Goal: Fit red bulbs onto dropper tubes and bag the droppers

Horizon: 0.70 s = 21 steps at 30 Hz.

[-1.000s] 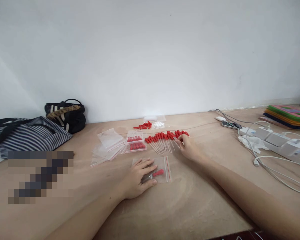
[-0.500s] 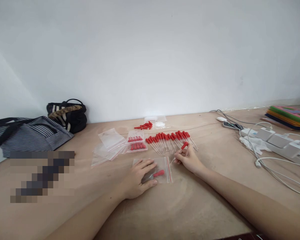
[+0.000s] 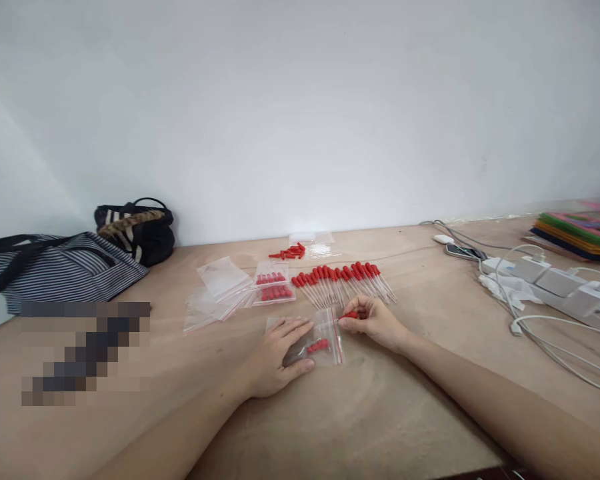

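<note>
My left hand point(image 3: 278, 357) lies flat with fingers spread over a clear zip bag point(image 3: 325, 360), pressing it to the table. Inside that bag, red dropper bulbs point(image 3: 318, 346) show beside my thumb; their tubes are hidden under my hand. At the bag's red-striped mouth on the right, my right hand point(image 3: 377, 323) pinches a dropper point(image 3: 349, 315) by its red bulb. Its thin tube points left into the bag's opening, mostly out of sight. Just beyond both hands is a row of red-bulbed droppers point(image 3: 336, 273) with clear tubes.
Filled bags of droppers point(image 3: 275, 293) and loose flat zip bags point(image 3: 224, 279) lie left of the row. Farther back are loose red bulbs point(image 3: 290, 251) and clear tubes point(image 3: 321, 250). A power strip point(image 3: 560, 280) with cables stands right; a striped bag point(image 3: 75, 270) sits left.
My right hand has lowered the dropper from a tilt to nearly flat and moved it left into the bag's mouth. My left hand has stayed in place.
</note>
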Each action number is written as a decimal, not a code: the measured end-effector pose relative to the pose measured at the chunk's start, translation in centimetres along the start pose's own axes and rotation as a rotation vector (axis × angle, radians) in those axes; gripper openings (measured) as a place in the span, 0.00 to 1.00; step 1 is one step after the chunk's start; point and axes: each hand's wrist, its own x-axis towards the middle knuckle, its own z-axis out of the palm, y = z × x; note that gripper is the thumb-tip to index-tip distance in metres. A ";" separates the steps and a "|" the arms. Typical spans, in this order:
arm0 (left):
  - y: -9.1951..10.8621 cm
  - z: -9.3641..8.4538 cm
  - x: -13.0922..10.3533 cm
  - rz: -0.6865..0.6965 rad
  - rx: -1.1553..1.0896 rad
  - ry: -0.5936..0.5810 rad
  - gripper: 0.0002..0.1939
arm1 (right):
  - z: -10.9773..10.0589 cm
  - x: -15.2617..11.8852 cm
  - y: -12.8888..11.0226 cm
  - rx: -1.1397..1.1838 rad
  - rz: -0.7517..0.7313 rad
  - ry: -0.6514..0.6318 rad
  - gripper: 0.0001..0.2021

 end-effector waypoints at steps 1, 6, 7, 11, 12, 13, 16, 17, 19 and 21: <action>0.0 0.0 0.0 0.002 0.000 0.002 0.28 | 0.0 0.0 0.0 -0.039 -0.013 -0.046 0.17; -0.1 0.1 0.0 0.011 -0.012 0.013 0.27 | 0.1 -0.3 -0.1 -0.190 -0.122 -0.200 0.14; -0.2 0.2 0.0 0.011 -0.013 0.016 0.27 | 0.0 -0.3 -0.1 -0.178 -0.117 -0.227 0.15; -0.2 0.1 0.0 0.010 -0.015 0.011 0.27 | -0.1 -0.4 -0.1 0.025 -0.031 -0.340 0.21; -0.1 0.1 0.0 0.009 -0.015 0.011 0.27 | -0.1 -0.3 -0.1 0.072 -0.017 -0.360 0.21; -0.1 0.1 0.0 0.007 -0.014 0.011 0.27 | -0.1 -0.3 -0.2 0.102 -0.010 -0.376 0.20; 0.0 0.1 0.0 -0.004 -0.004 0.007 0.28 | -0.1 -0.3 -0.6 0.104 -0.012 -0.431 0.15; 0.0 0.1 0.0 -0.008 -0.002 0.003 0.28 | -0.1 -0.2 -0.8 0.095 -0.025 -0.448 0.14; 0.0 0.1 0.0 -0.008 -0.001 -0.003 0.28 | -0.1 -0.2 -0.8 0.087 -0.040 -0.469 0.13; -0.1 0.1 0.0 0.001 -0.002 -0.005 0.28 | 0.0 -0.1 -0.6 0.083 -0.027 -0.448 0.16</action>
